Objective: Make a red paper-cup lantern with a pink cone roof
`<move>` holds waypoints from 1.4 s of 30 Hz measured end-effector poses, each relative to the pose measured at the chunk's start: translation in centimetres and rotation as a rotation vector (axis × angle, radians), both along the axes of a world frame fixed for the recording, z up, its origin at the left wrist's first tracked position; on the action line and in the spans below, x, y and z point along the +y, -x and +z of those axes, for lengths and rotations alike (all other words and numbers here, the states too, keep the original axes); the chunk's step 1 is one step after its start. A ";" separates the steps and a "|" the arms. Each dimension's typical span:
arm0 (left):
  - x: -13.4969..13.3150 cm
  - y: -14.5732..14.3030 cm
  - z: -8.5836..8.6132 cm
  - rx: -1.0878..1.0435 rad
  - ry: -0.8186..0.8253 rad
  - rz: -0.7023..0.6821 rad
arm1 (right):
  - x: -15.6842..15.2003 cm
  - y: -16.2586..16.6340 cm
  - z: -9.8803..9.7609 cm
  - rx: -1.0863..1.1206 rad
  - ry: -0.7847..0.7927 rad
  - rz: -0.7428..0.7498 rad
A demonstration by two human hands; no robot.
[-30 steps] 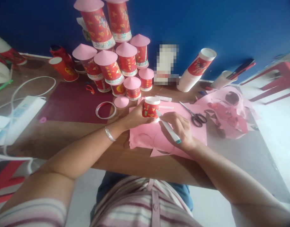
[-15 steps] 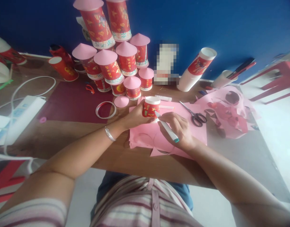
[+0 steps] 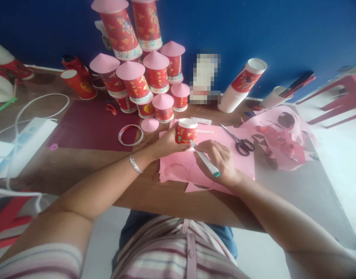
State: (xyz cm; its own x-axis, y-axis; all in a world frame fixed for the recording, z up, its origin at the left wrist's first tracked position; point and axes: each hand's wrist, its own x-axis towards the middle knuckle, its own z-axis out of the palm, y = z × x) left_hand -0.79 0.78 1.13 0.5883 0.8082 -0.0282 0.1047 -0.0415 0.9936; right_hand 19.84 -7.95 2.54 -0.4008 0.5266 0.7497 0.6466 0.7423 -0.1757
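Note:
My left hand (image 3: 168,144) grips a small red paper cup (image 3: 186,134) with a white rim and yellow star prints, holding it over a stack of pink paper (image 3: 178,166). Pinched in my right hand (image 3: 220,157) is a white marker (image 3: 206,161) with a green end. Its tip points at the lower part of the cup, close to the white band; whether it touches I cannot tell. Behind the cup lie a capped white marker (image 3: 201,121) and another pen with an orange end (image 3: 206,132). Black-handled scissors (image 3: 244,147) rest on the paper to the right.
Several red cups with pink cone tops (image 3: 135,83) stand at the back by the blue wall. A paper ring (image 3: 130,135) and a pink cone (image 3: 149,124) lie left. Pink scraps (image 3: 285,143), stacked cups (image 3: 242,85) and a pen cup (image 3: 275,97) are right; a power strip (image 3: 23,145) sits far left.
The marker tip has moved slightly down, to the cup's lower edge. My left hand keeps hold of the cup in nearly the same place.

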 end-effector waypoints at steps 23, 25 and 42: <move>-0.3 -0.9 -0.5 -0.009 -0.122 0.011 | -0.2 0.0 0.7 -0.127 -0.050 0.061; -0.3 -0.9 -0.7 -0.016 -0.148 0.006 | -0.2 0.1 0.8 -0.153 -0.071 0.046; -0.3 -0.8 -0.2 0.019 -0.071 0.013 | -0.1 -0.1 0.5 -0.135 -0.032 0.029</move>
State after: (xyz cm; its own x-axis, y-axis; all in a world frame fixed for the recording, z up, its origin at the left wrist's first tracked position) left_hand -0.02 0.45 0.94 0.5773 0.8164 0.0184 0.1247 -0.1104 0.9860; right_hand 19.96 -8.04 3.02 -0.5142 0.4899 0.7040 0.6410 0.7649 -0.0641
